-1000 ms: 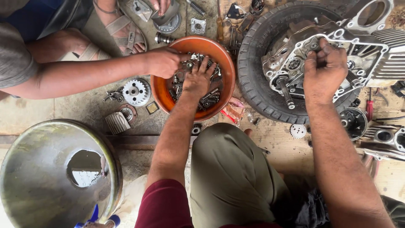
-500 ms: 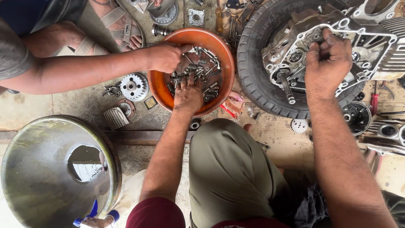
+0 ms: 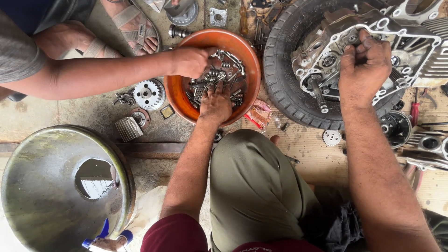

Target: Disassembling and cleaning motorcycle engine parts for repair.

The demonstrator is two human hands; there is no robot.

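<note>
Sorting step: your left hand (image 3: 215,103), fingers spread, lies in the orange bowl (image 3: 179,91) of bolts and springs (image 3: 219,74) beside a co-worker's hand (image 3: 191,61); your right hand (image 3: 364,65) is clenched on the engine case (image 3: 336,51) inside the tyre (image 3: 289,93); next, pinching out one fastener needs care.

Left hand (image 3: 215,103) was pulled back toward near rim of orange bowl (image 3: 179,95), fingers now spread flat on bolts (image 3: 219,77); co-worker's hand (image 3: 191,60) was moved slightly inward.

Bare forearms, a maroon short-sleeved shirt (image 3: 175,235), olive-green trousers (image 3: 254,186).
</note>
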